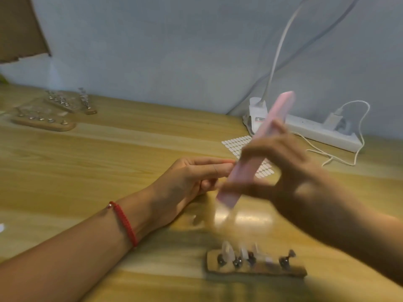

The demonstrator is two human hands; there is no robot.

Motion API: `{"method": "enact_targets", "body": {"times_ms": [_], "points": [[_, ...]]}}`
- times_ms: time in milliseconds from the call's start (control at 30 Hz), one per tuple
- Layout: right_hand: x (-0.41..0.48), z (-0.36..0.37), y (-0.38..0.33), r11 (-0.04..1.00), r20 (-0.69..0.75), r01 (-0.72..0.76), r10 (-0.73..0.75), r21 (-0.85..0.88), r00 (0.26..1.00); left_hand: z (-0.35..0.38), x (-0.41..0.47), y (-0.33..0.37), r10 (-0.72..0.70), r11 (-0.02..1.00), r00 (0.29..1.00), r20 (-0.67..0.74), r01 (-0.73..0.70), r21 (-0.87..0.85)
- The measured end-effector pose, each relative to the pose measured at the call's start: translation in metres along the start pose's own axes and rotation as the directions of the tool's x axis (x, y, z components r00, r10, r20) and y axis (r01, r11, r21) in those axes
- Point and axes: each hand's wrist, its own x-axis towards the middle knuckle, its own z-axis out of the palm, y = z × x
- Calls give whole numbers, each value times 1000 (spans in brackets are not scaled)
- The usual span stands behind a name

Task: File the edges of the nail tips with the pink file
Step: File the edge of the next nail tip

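Our right hand point(283, 171), blurred, grips the pink file point(245, 171) near its middle. The file slants from 1 o'clock to 7 o'clock. Our left hand point(187, 182) lies at its 9 o'clock, thumb and forefinger together against the file. Whether they pinch anything we cannot tell. At 6 o'clock stands a wooden holder point(255, 270) of nail tips point(227, 250).

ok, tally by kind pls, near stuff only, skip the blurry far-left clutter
hands: 2 (left hand, right hand)
pink file: 1
wooden stand: 1
power strip: 1
sticker sheet: 1
red bracelet: 1
total: 7
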Motion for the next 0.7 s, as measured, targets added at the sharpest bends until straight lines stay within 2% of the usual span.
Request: {"method": "enact_targets", "body": {"times_ms": [33,67,167,200,300,433,533,600,633,667,700], "points": [[0,2,-6,998,33,62,-62,3,997,0,0,-1,4,1000,1000,0,-4,10],[1,0,-4,998,40,59,-60,9,997,-1,0,-1,4,1000,1000,5,-4,21],[8,-12,15,988,-78,-156,155,-1,985,0,0,0,-10,999,1000,4,10,38],[8,-11,15,985,-84,-172,172,1,982,0,-1,0,-4,999,1000,-3,4,48],[0,-2,0,1000,-8,-2,2,-6,1000,1,-1,0,3,999,1000,13,-3,49],[0,-2,3,999,0,-38,38,10,999,2,-1,-1,8,1000,1000,-17,-7,24],[-6,3,-2,999,24,37,-37,-13,999,2,1,-2,10,1000,1000,6,-10,23],[-3,-2,5,995,-29,-105,105,0,994,3,2,-1,19,999,1000,4,-19,41],[0,-3,7,980,-48,-188,191,59,980,3,2,-1,19,999,1000,-16,-18,44],[3,-2,3,964,-24,-229,234,137,972,2,2,-2,15,999,999,-34,-14,35],[4,4,-6,961,9,-201,203,192,979,2,2,-2,9,1000,999,-40,-8,20]]}}
